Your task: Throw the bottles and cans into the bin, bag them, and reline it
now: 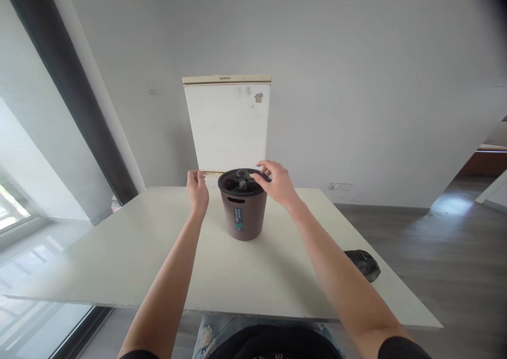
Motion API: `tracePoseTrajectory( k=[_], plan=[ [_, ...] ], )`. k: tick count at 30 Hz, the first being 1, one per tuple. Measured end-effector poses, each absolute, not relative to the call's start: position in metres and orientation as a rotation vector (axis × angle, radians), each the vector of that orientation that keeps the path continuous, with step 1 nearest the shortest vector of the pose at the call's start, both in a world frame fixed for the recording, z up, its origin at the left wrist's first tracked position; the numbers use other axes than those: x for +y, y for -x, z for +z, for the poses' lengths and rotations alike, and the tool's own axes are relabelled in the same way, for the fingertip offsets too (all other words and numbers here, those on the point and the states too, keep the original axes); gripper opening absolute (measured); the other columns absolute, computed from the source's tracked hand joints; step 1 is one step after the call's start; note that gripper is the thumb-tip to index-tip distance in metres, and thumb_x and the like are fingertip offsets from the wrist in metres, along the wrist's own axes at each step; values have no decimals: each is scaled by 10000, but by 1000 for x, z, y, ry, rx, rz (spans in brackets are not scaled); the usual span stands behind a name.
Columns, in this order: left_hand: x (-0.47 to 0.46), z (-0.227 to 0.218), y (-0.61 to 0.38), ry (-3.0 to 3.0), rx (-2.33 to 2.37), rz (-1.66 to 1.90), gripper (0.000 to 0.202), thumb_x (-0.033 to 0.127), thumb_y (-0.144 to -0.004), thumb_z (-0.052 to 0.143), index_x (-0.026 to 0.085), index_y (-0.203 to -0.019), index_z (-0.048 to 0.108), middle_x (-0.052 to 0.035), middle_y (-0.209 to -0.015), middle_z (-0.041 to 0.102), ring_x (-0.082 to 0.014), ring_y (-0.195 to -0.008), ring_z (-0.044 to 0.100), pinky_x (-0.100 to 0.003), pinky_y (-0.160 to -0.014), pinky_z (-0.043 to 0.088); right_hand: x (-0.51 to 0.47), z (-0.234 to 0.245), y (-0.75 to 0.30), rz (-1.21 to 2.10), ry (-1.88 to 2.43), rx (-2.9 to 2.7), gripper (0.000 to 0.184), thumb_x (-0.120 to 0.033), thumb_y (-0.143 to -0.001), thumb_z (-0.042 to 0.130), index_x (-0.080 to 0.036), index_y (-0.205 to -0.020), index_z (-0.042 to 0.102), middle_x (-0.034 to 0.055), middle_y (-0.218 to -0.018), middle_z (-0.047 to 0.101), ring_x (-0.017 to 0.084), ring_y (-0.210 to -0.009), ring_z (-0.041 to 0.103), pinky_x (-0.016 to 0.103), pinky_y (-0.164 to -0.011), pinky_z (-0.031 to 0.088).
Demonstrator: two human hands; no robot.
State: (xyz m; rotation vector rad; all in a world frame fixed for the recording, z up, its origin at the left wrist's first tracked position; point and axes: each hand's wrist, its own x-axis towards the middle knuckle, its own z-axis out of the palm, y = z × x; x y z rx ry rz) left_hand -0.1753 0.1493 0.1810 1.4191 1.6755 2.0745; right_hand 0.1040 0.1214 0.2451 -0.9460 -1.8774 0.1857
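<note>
A brown trash bin (pixel 253 216) with a dark rim stands upright on the pale table. Inside its mouth, a bunched black plastic bag (pixel 243 178) pokes up at the middle. My left hand (pixel 197 190) hovers to the left of the bin, apart from it, with curled fingers and nothing visible in them. Over the right side of the rim is my right hand (pixel 279 182), its thumb and fingers apart. I cannot tell whether it touches the rim. A label (pixel 238 219) and a handle slot (pixel 236 200) face me on the bin's front.
Another crumpled black plastic bag (pixel 365 264) lies on the table (pixel 130 243) near its right edge, partly behind my right forearm. A white refrigerator (pixel 229 121) stands beyond the far edge against the grey wall. A window is at the left.
</note>
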Motion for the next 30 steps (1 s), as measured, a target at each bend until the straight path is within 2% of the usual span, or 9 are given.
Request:
tracePoseTrajectory(
  k=[5, 7, 9, 11, 15, 20, 23, 26, 30],
  plan=[
    [154, 112, 195, -1327, 1903, 1898, 222, 325, -1047, 412, 235, -875, 518, -36, -868, 607, -187, -797, 547, -289, -711, 417, 129, 281, -70, 72, 1267, -2401, 501, -573, -921, 723, -274, -1323, 719, 134, -1212, 716, 345, -1260, 563, 406, -918, 509],
    [153, 87, 197, -1357, 1961, 1802, 211, 264, -1013, 416, 231, -833, 521, -42, -837, 608, -193, -775, 535, -298, -701, 402, 136, 291, -59, 47, 1411, -2549, 466, -476, -855, 814, -287, -1278, 764, 123, -1209, 742, 337, -1160, 642, 392, -858, 524],
    [154, 67, 200, -1416, 1985, 1693, 205, 244, -984, 434, 229, -806, 535, -50, -825, 626, -201, -764, 544, -304, -695, 401, 142, 297, -52, 58, 1469, -2612, 314, -286, -787, 860, -265, -1099, 835, 114, -1115, 777, 302, -973, 709, 373, -789, 527],
    [157, 54, 202, -1483, 1985, 1585, 205, 255, -974, 451, 225, -805, 563, -59, -827, 652, -209, -770, 569, -305, -696, 408, 147, 302, -50, 64, 1455, -2629, 243, -152, -739, 848, -239, -966, 859, 115, -1046, 793, 278, -869, 724, 354, -743, 522],
    [168, 38, 205, -1627, 1951, 1397, 228, 284, -987, 466, 210, -847, 631, -68, -866, 700, -213, -813, 609, -302, -718, 429, 156, 312, -51, 84, 1329, -2624, 244, -126, -770, 804, -246, -972, 867, 79, -996, 812, 227, -812, 728, 305, -714, 521],
    [175, 22, 202, -1815, 1884, 1135, 227, 300, -1003, 583, 182, -833, 676, -31, -823, 701, -180, -791, 635, -302, -749, 495, 172, 341, -53, -11, 1194, -2451, 198, -158, -856, 759, -194, -1025, 856, 85, -1011, 817, 227, -944, 736, 294, -832, 542],
    [175, 16, 200, -1875, 1881, 995, 264, 409, -1022, 652, 152, -982, 700, -34, -938, 715, -168, -839, 674, -348, -809, 574, 177, 372, -62, -57, 1077, -2270, 143, -188, -880, 775, -146, -997, 844, 82, -970, 810, 216, -944, 728, 319, -900, 546],
    [176, 12, 199, -1914, 1882, 878, 306, 443, -1030, 652, 153, -1113, 701, -61, -1069, 722, -178, -912, 698, -375, -840, 609, 175, 407, -84, -108, 993, -2077, 208, -249, -941, 733, -80, -1040, 803, 70, -983, 783, 196, -973, 709, 384, -1005, 527],
    [178, 9, 199, -1946, 1868, 792, 317, 456, -1032, 645, 154, -1107, 699, -58, -1050, 723, -171, -892, 695, -369, -829, 606, 167, 441, -128, -196, 1049, -1858, 71, -216, -845, 783, -164, -892, 786, 28, -828, 709, 258, -934, 699, 488, -1008, 555]
  ],
)
